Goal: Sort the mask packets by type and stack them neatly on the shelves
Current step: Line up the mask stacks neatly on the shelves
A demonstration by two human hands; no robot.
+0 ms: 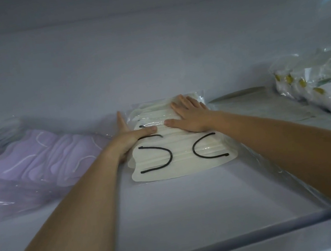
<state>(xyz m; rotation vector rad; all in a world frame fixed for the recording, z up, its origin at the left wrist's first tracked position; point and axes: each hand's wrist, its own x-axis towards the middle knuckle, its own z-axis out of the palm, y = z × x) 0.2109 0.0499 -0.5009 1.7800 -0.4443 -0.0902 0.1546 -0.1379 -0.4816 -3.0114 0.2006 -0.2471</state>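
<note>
A clear packet of cream masks with black ear loops [184, 159] lies flat on the white shelf [173, 210], in the middle. My left hand [128, 138] holds the packet's left edge, thumb on top and fingers along its side. My right hand [189, 115] lies flat on the packet's far right part, palm down with fingers spread. To the left lies a stack of packets of lilac masks with white ear loops [42, 162].
At the right of the shelf lie flat clear packets [266, 109] and, behind them, bulky bags with green and yellow print [322, 83]. The shelf's back wall [148, 52] stands just behind the packets. The shelf's front edge [222, 244] runs across the bottom.
</note>
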